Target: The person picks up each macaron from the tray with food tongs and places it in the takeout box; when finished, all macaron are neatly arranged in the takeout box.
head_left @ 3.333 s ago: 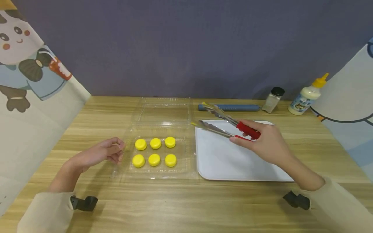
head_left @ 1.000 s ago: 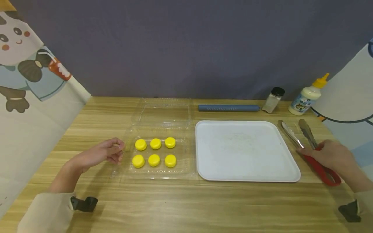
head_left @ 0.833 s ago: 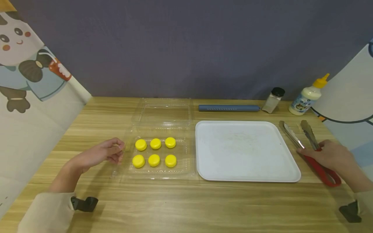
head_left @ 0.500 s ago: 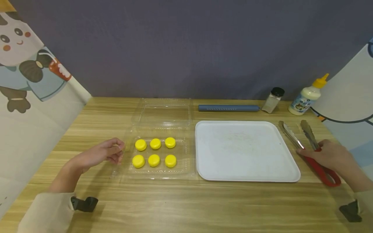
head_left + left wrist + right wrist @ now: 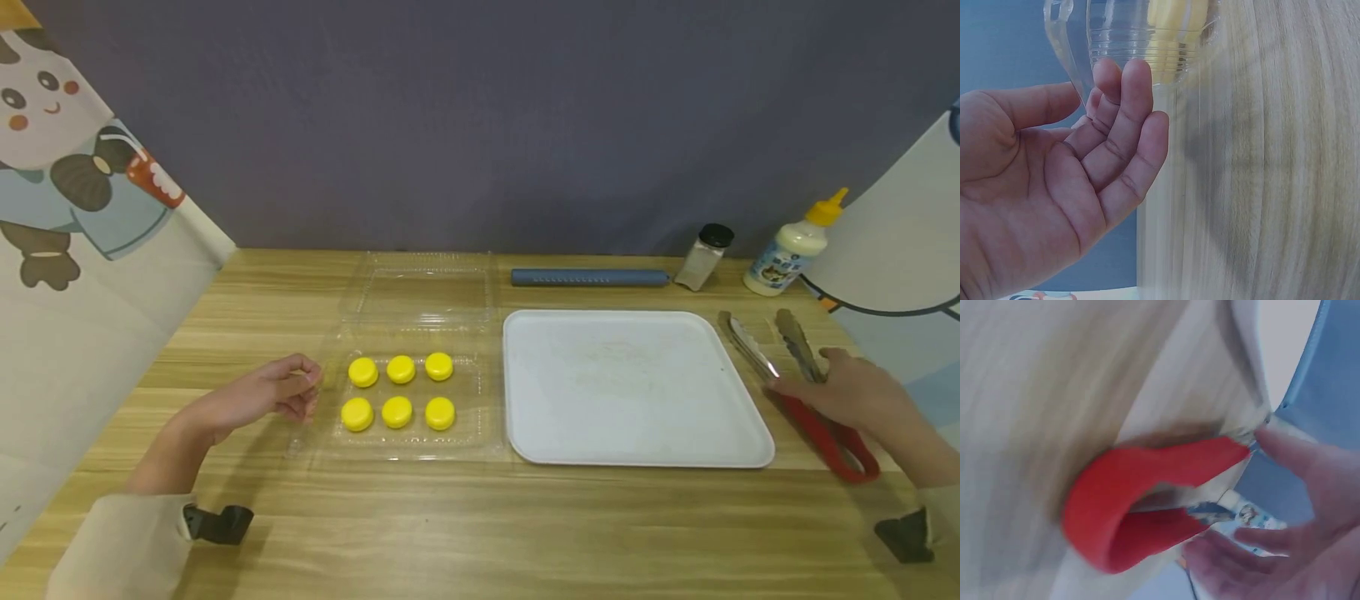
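Observation:
At the left, my left hand (image 5: 262, 396) pinches the near-left rim of a clear plastic container (image 5: 480, 400) between thumb and index finger; the other fingers are loosely bent. The container's lid (image 5: 427, 287) lies folded back. Several small yellow round pieces (image 5: 397, 412), macaron-like in shape, sit in two rows inside. To the right, metal tongs with red handles (image 5: 821, 437) lie spread on the table. Over them is my right hand (image 5: 855, 387); in the right wrist view its fingers (image 5: 1285, 450) are apart around the tongs, not curled on the handles.
A white tray (image 5: 637, 392) lies between the container and the tongs. Behind it are a blue-grey cylinder (image 5: 590, 277), a black-capped jar (image 5: 703, 257) and a squeeze bottle with a yellow nozzle (image 5: 783, 250). A dark partition (image 5: 480, 125) closes the back.
The right hand carried the tongs from above the tray to the table at its right, then loosened and lifted slightly off the handles. The left hand and yellow pieces stayed put.

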The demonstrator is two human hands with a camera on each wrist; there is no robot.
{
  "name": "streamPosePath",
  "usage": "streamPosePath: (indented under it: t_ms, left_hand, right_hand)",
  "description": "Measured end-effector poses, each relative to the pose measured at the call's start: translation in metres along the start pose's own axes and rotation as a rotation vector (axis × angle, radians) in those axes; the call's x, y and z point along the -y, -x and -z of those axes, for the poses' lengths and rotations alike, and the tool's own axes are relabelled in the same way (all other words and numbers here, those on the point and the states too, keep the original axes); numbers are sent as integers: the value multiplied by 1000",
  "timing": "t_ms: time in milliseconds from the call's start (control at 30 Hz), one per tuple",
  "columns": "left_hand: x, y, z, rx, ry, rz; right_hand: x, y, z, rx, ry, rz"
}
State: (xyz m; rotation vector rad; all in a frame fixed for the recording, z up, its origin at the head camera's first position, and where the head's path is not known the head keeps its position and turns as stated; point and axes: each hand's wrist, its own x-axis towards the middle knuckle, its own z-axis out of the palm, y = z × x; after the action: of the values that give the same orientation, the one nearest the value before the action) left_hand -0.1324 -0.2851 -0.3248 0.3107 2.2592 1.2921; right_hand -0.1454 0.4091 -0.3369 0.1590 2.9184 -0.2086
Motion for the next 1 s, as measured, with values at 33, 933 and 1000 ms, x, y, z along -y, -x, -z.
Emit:
streamPosePath:
  t_ms: [33,933,1000]
  left_hand:
    - [0,0,0,-1,-1,1]
    - [0,1,-2,-13,1,-5]
    - [-1,2,-2,-13,-1,-3]
  right_hand:
    - [4,0,2,-46,-12,11]
    - [245,-38,7,49,-805,385]
    - [257,-44,3,94,-848,367]
